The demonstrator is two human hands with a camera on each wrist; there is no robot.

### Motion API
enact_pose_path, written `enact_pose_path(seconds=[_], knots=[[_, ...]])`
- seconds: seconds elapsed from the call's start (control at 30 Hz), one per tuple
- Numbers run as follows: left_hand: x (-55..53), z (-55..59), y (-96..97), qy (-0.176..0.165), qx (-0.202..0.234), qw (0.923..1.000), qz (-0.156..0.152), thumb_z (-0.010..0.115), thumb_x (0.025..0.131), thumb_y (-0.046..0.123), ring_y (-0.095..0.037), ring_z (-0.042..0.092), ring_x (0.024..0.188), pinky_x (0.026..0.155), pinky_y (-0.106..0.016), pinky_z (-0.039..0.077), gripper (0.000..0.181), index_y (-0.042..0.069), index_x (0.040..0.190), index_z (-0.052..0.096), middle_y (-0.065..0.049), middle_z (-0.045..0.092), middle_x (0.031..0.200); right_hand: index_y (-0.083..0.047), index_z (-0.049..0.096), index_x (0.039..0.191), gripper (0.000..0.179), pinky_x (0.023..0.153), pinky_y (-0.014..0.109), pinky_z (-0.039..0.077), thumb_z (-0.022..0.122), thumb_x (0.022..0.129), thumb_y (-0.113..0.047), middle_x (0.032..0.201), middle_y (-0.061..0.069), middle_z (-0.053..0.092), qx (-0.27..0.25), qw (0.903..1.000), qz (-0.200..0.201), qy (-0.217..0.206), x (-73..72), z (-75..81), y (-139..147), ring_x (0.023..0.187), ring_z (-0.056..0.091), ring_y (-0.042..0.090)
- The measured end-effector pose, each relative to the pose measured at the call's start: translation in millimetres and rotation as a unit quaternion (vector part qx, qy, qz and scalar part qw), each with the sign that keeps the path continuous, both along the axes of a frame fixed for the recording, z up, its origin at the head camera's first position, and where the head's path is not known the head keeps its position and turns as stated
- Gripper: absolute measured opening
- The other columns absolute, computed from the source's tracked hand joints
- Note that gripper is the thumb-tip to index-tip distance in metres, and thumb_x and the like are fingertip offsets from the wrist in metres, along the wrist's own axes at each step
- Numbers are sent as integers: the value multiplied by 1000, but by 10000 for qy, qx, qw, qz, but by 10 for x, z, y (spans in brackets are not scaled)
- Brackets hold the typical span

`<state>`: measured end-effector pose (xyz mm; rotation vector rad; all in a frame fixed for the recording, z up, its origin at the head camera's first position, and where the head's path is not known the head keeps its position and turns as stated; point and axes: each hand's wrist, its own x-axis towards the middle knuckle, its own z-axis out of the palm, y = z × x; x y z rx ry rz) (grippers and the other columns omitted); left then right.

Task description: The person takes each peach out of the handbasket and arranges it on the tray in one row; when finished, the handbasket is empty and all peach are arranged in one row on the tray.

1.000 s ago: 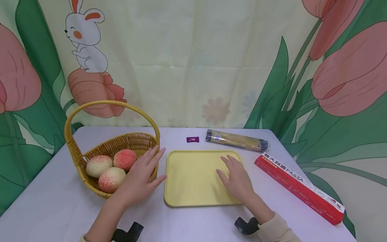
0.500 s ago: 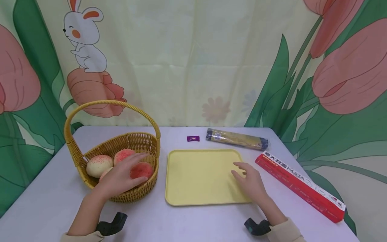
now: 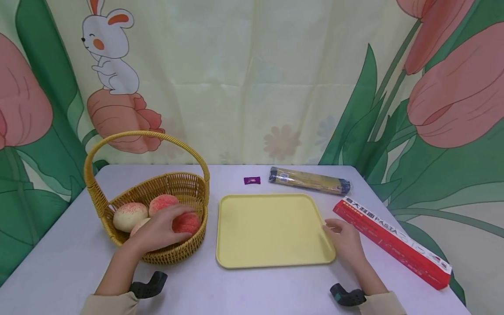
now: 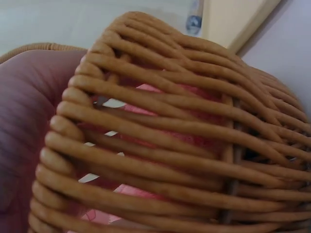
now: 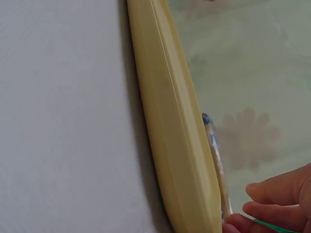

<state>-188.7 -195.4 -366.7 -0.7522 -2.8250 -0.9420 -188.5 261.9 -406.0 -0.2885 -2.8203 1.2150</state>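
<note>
My left hand (image 3: 159, 229) reaches over the near rim of the wicker basket (image 3: 173, 256), thumb and fingers on either side of a deep-red peach (image 3: 187, 223). Beside it in the basket lie a pale, red-speckled peach (image 3: 130, 217), a pinker peach (image 3: 162, 202) and one mostly behind the hand. In the left wrist view the woven wall (image 4: 160, 126) hides the fingers, and pink fruit shows through its gaps. My right hand (image 3: 346, 240) is at the right rim of the yellow tray (image 3: 271, 232), its fingers loosely bent and its fingertips right at the edge.
Right of the tray lies a long red pasta box (image 3: 393, 245), set at a slant. A clear-wrapped pack of dry noodles (image 3: 309, 180) and a small purple packet (image 3: 252, 180) lie behind the tray. A printed curtain (image 3: 252, 87) hangs behind the white-covered table (image 3: 252, 293).
My left hand has moved left and down into the basket, around the red peach. My right hand has gone from over the tray to its right rim.
</note>
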Motion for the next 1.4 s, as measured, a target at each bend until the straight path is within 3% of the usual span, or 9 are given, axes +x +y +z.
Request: enact_pose_path(seconds=[0.33, 0.47, 0.83, 1.13, 1.4], knots=[[-61, 9, -12, -209, -184, 9995, -121, 76, 75, 20, -28, 49, 114, 91, -47, 42, 44, 9, 116, 63, -6, 58, 118, 4, 57, 117, 46, 82, 40, 49, 61, 88, -30, 114, 22, 57, -40, 9988, 47, -476, 3, -56, 181, 102, 54, 36], [-56, 1, -45, -299, -238, 9993, 20, 78, 73, 19, -27, 49, 113, 90, -47, 43, 46, 11, 116, 63, -5, 58, 117, 5, 58, 117, 47, 81, 38, 50, 62, 87, -31, 114, 22, 58, -187, 9983, 49, -547, -10, -56, 201, 100, 57, 34], [-31, -9, -53, -288, -351, 9981, 409, 82, 66, 19, -28, 48, 111, 86, -49, 45, 60, 9, 119, 58, -7, 55, 118, 7, 60, 114, 40, 79, 37, 51, 62, 88, -23, 109, 22, 61, -225, 9982, 52, -552, -31, -84, 192, 97, 58, 32], [-75, -15, -44, -338, -421, 9979, 346, 83, 64, 17, -27, 51, 104, 82, -48, 46, 62, 7, 118, 56, -8, 56, 113, 7, 60, 113, 39, 76, 35, 52, 63, 87, -22, 109, 22, 60, -276, 9979, 33, -583, -30, -106, 175, 96, 59, 33], [-106, -16, -19, -549, -401, 9969, 388, 82, 61, 15, -19, 54, 93, 76, -40, 49, 61, 7, 116, 55, -2, 58, 103, 6, 60, 114, 39, 77, 35, 52, 62, 88, -22, 110, 22, 60, -259, 9978, -32, -601, -32, -145, 174, 99, 57, 33]])
